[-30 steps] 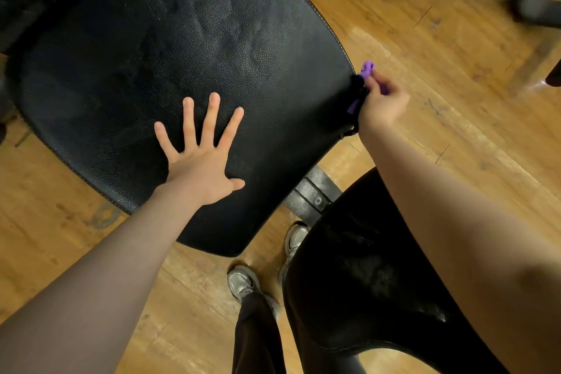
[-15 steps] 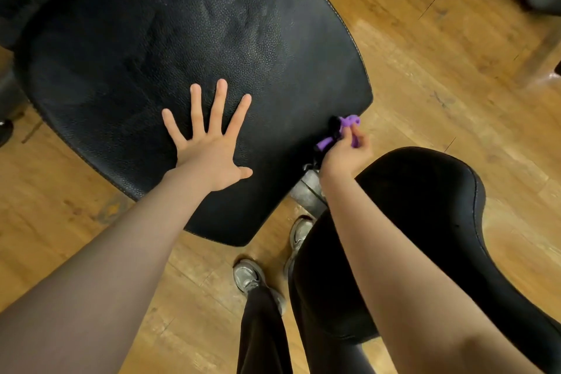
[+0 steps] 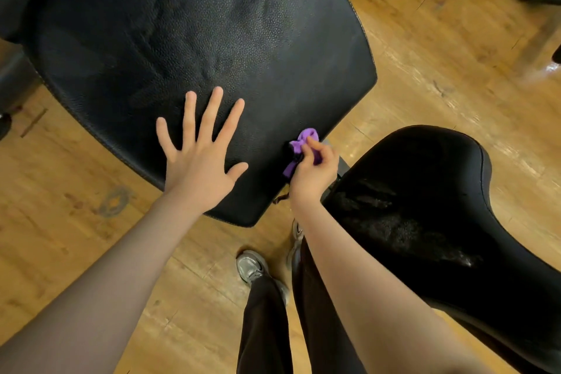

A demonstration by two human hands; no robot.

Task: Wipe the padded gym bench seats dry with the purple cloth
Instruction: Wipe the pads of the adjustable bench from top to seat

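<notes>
Pressing flat with fingers splayed, the left hand is bracing the large black padded seat while the right hand is pinching a bunched purple cloth against its near edge.

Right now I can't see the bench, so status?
Left hand flat on large black padded seat. Right hand grips bunched purple cloth at seat's edge. Nothing in the way.

Single head-worn view, steeply downward, close above bench seat; wide-angle
</notes>
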